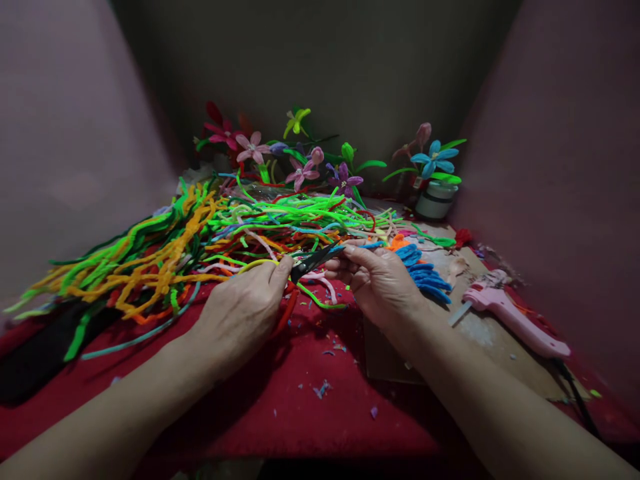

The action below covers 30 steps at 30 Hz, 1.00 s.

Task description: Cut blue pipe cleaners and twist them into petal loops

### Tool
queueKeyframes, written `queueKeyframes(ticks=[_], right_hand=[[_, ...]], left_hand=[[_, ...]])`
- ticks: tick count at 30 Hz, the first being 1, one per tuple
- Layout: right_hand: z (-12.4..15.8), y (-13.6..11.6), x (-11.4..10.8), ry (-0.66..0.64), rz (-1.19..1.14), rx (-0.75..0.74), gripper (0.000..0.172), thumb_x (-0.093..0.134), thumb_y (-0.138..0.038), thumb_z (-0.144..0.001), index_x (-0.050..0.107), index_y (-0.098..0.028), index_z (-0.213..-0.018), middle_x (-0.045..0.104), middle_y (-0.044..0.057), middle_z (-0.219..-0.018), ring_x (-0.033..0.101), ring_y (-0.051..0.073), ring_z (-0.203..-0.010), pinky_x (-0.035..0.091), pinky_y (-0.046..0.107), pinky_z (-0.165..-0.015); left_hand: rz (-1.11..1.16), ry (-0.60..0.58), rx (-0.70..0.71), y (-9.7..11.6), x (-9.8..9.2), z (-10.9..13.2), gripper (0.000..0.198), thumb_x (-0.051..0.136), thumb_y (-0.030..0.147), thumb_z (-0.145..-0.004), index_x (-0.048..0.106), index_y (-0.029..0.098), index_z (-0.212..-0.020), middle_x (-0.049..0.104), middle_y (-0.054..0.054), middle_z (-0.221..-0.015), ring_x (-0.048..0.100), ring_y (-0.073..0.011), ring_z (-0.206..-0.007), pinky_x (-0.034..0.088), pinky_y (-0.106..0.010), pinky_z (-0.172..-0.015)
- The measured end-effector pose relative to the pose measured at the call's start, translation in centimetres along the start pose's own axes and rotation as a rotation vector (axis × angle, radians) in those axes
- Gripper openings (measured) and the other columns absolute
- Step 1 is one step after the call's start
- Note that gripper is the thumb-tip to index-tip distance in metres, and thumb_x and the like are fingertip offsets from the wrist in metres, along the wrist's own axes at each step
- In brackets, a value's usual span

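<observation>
My left hand [250, 300] is closed around a pair of scissors [304, 268] whose dark blades point right, toward my other hand. Part of a red handle shows below the fingers. Between the fingertips of my right hand [375, 277] is a blue pipe cleaner [369, 245], pinched near the blade tips. Whether the blades touch it I cannot tell. Just right of that hand lies a bunch of blue pipe-cleaner petals [425, 273], with orange pieces [399, 243] behind it. A loose heap of green pipe cleaners [300, 213] spreads behind both hands.
Orange and green pipe cleaners [165, 260] pile up at left. A pink glue gun [515, 317] rests on cardboard [400, 350] at right, its cord trailing forward. Finished pipe-cleaner flowers [251, 148] stand at the back, near a small pot [436, 201]. Scraps dot the red cloth [300, 400].
</observation>
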State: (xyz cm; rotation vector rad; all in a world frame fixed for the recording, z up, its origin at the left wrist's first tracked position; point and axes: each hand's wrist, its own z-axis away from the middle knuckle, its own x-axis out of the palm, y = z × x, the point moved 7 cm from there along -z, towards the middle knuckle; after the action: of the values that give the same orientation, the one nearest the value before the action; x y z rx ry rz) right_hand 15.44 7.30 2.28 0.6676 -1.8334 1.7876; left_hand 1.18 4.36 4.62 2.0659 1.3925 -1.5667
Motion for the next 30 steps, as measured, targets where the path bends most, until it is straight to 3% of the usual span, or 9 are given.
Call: queueKeyframes(ticks=[10, 20, 30], right_hand=[[-0.06, -0.25, 0.76, -0.050, -0.022, -0.012, 0.017, 0.061, -0.009, -0.065, 0.047, -0.018, -0.071, 0.066, 0.000, -0.057, 0.068, 0.019, -0.062, 0.057, 0.037, -0.063], [0.11, -0.08, 1.01, -0.112, 0.007, 0.007, 0.013, 0.060, -0.012, -0.067, 0.049, -0.018, -0.071, 0.067, 0.001, -0.059, 0.069, 0.020, -0.066, 0.058, 0.038, -0.065], [0.06, 0.18, 0.82, -0.127, 0.014, 0.011, 0.009, 0.061, -0.014, -0.068, 0.052, -0.016, -0.070, 0.068, 0.003, -0.061, 0.067, 0.018, -0.058, 0.058, 0.037, -0.065]], left_hand=[[0.010, -0.007, -0.005, -0.14, -0.09, -0.07, 0.040, 0.036, 0.004, -0.080, 0.046, 0.003, -0.119, 0.062, -0.013, -0.083, 0.061, -0.0220, -0.076, 0.051, -0.032, -0.060], [0.010, -0.004, 0.011, -0.04, -0.27, 0.06, 0.039, 0.034, 0.004, -0.080, 0.048, 0.004, -0.117, 0.063, -0.012, -0.082, 0.060, -0.0202, -0.068, 0.048, -0.029, -0.055], [0.053, -0.011, 0.014, 0.13, -0.35, 0.13, 0.036, 0.032, 0.005, -0.081, 0.051, 0.005, -0.112, 0.065, -0.015, -0.088, 0.064, -0.0222, -0.071, 0.051, -0.030, -0.054]])
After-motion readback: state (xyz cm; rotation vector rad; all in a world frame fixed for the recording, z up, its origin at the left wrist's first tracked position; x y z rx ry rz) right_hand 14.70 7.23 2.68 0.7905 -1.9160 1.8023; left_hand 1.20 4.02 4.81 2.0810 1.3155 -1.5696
